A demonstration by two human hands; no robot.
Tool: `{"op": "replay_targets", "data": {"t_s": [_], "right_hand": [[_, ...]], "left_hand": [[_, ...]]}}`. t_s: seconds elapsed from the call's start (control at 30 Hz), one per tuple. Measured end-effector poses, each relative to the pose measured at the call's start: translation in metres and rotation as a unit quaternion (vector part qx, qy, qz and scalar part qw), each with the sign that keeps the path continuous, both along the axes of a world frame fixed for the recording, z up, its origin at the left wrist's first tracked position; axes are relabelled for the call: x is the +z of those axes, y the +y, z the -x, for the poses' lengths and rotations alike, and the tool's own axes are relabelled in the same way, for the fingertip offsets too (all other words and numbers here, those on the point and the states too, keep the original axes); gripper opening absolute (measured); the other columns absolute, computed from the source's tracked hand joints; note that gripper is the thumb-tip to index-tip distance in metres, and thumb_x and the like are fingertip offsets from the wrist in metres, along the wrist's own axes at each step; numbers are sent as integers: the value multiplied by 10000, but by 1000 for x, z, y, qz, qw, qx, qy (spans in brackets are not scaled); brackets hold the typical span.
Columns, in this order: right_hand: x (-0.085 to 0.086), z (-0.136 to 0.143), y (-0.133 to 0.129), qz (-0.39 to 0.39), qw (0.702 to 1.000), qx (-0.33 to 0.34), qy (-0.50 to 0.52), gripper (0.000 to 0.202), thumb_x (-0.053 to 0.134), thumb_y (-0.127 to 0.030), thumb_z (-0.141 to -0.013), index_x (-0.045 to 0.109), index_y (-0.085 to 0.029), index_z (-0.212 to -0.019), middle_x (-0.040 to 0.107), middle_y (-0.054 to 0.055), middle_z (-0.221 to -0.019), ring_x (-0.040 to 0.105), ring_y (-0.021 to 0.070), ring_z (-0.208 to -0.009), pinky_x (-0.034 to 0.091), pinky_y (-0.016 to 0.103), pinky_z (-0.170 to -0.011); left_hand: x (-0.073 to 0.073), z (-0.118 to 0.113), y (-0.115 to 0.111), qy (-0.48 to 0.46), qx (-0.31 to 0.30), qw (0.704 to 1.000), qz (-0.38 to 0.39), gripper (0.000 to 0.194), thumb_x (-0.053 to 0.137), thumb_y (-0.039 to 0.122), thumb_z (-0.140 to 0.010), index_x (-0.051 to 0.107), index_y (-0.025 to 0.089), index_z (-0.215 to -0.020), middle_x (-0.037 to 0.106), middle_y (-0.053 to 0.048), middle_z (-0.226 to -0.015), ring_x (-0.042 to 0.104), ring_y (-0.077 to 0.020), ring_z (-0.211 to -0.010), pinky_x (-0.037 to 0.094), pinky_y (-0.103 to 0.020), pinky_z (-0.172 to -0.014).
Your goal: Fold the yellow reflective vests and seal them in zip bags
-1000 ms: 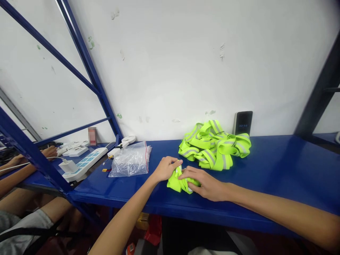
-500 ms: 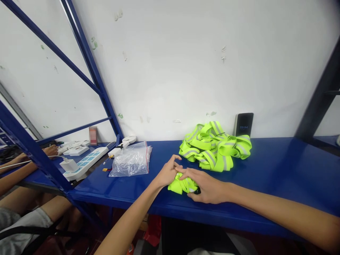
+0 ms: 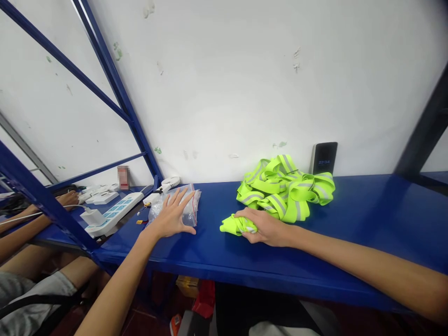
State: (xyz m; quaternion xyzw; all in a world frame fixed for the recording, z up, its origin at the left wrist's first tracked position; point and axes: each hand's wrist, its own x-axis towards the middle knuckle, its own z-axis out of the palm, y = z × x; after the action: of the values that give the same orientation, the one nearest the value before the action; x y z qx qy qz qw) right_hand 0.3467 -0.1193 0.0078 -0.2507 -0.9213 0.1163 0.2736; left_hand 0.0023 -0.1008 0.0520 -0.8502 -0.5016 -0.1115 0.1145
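Note:
My right hand [image 3: 264, 227] is wrapped round a bundled neon-yellow reflective strap [image 3: 235, 225] with grey stripes, just above the blue table [image 3: 210, 252]. To the left, my left hand [image 3: 172, 215] hovers with fingers spread over a clear zip plastic bag [image 3: 193, 205]; whether it touches the bag I cannot tell. Behind my right hand lies a loose heap of the same neon-yellow reflective straps [image 3: 285, 189].
A phone [image 3: 325, 157] leans on the wall at the back. Left of the bag are a small white fan [image 3: 171, 182] and a power strip [image 3: 115, 215]. Blue rack posts [image 3: 115, 79] rise at the left. A co-worker's hand [image 3: 68, 199] rests on the neighbouring table.
My left hand has left the bundle and moved left to the plastic bag, its fingers opening wide. My right hand has closed round the bundle and moved slightly away from the table's front edge.

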Motion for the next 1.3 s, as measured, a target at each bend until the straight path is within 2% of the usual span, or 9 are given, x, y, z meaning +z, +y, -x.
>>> {"op": "replay_targets", "data": {"t_s": [0.1, 0.27, 0.4, 0.53, 0.77, 0.9, 1.0, 1.17, 1.3], "right_hand": [[2, 3, 0, -12, 999, 10, -31, 644, 704, -363, -778, 457, -161, -1338, 552, 95, -1062, 580, 195, -831, 510, 310, -736], [0, 2, -6, -38, 999, -8, -25, 666, 661, -135, -764, 423, -187, -1384, 565, 79, -1051, 601, 192, -879, 514, 286, -761], [-2, 4, -9, -171, 985, 26, -7, 614, 642, -141, -779, 447, -154, -1361, 600, 142, -1124, 583, 259, -1043, 493, 384, -887], [7, 8, -14, -279, 960, 9, 31, 584, 551, -114, -808, 423, -159, -1377, 610, 148, -1194, 522, 287, -1156, 445, 449, -964], [15, 8, -25, -366, 929, -1, 52, 405, 459, -152, -862, 502, -178, -1264, 665, 108, -1166, 546, 271, -1008, 467, 437, -858], [16, 5, -28, -389, 920, 3, 57, 377, 451, -104, -852, 525, -158, -1218, 676, 114, -1129, 552, 254, -932, 469, 418, -812], [12, 5, -29, -376, 926, 8, 25, 379, 448, -81, -840, 534, -145, -1204, 677, 123, -1098, 552, 236, -875, 474, 398, -780], [4, 8, -24, -330, 942, 36, -50, 371, 480, -73, -804, 575, -132, -1158, 682, 118, -945, 545, 236, -818, 483, 383, -738], [7, 6, -19, -334, 942, 15, 14, 463, 464, -41, -791, 530, -120, -1242, 676, 143, -1065, 547, 253, -910, 488, 405, -795]], "left_hand": [[-11, 11, 12, 22, 10, 999, 38, 1207, 643, 769, -589, 64, 273, -1525, 196, -154, -1573, 123, -404, -1445, 61, -669, -1103], [-6, 1, 6, 19, -11, 1000, 0, 1022, 636, 738, -640, 319, 224, -1465, 426, -170, -1451, 344, -358, -1367, 70, -614, -1135], [11, -23, -23, -15, -56, 998, -24, 907, 644, 691, -680, 369, 270, -1435, 471, -125, -1411, 412, -320, -1319, 64, -594, -1152], [25, -58, -53, -42, -112, 993, 26, 921, 656, 683, -673, 336, 297, -1446, 452, -98, -1431, 392, -301, -1340, 75, -576, -1168], [25, -105, -63, -109, -156, 976, 102, 887, 676, 675, -657, 402, 270, -1397, 493, -92, -1386, 426, -288, -1315, 172, -518, -1180], [21, -113, -59, -106, -131, 969, 182, 979, 643, 715, -655, 324, 237, -1447, 418, -117, -1460, 339, -326, -1373, 218, -523, -1151], [18, -115, -56, -107, -113, 962, 224, 1035, 650, 719, -644, 281, 219, -1471, 384, -138, -1476, 329, -340, -1372, 270, -504, -1121], [15, -119, -59, -130, -151, 954, 223, 989, 712, 641, -639, 308, 262, -1458, 465, -118, -1375, 431, -305, -1285, 359, -454, -1055], [14, -111, -56, -107, -159, 961, 199, 1144, 744, 641, -592, 178, 247, -1505, 314, -140, -1514, 296, -323, -1393, 267, -492, -1121]]}}
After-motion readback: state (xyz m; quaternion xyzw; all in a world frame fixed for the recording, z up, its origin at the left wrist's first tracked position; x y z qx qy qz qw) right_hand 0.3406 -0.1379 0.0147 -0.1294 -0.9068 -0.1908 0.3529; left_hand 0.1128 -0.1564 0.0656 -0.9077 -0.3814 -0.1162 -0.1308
